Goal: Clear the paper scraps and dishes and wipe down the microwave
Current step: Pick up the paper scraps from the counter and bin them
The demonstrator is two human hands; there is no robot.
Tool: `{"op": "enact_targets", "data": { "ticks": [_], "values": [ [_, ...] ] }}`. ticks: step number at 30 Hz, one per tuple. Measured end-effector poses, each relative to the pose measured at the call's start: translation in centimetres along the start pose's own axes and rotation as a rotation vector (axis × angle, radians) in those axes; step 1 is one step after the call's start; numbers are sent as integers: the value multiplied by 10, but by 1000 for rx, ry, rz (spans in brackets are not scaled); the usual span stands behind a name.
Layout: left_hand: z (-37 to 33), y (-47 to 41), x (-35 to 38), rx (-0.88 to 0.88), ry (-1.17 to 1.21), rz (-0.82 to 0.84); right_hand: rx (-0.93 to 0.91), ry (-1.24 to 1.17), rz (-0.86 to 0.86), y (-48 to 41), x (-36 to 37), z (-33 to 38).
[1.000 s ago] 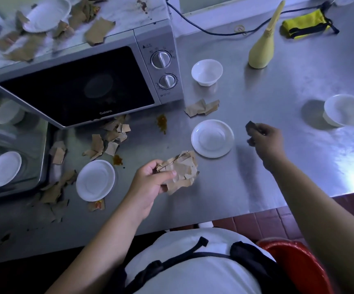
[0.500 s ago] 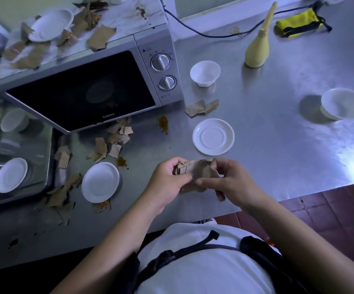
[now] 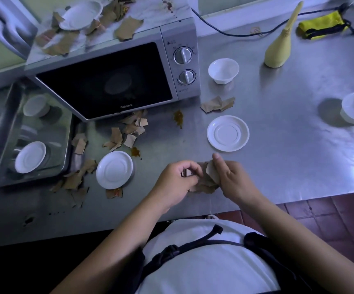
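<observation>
You're on the scrap-gathering step: your left hand (image 3: 177, 180) and right hand (image 3: 234, 181) both clench a crumpled wad of torn brown paper scraps (image 3: 211, 177) just above the brushed steel counter (image 3: 288, 145). Next, probably bin it, then gather the loose brown paper pieces (image 3: 129, 132) before the silver microwave (image 3: 180, 60)

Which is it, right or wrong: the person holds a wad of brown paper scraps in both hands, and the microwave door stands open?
Wrong on one point: the head view shows the microwave door shut. The left hand and right hand do both hold the wad of brown paper scraps.
</observation>
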State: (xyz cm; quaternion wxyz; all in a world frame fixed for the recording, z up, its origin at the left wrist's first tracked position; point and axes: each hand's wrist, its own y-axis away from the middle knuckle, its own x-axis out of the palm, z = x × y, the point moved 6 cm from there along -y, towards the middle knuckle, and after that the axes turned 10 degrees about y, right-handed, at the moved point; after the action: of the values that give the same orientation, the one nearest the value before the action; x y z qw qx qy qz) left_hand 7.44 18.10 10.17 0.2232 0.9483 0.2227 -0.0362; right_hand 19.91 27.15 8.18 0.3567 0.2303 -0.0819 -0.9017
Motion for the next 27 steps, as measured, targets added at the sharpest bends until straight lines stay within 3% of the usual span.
{"op": "enact_targets", "data": {
  "ticks": [4,10,18,27],
  "values": [
    [0,2,-4,-42,90,-28,-44,-166,129,12,5,15],
    [5,-1,-4,-109,178,-64,23,-198,343,24,3,10],
    [-1,-5,3,-85,183,-2,62,-216,292,17,-12,-5],
    [-8,-5,0,-23,110,-54,52,-231,337,13,-14,-4]
  ]
}}
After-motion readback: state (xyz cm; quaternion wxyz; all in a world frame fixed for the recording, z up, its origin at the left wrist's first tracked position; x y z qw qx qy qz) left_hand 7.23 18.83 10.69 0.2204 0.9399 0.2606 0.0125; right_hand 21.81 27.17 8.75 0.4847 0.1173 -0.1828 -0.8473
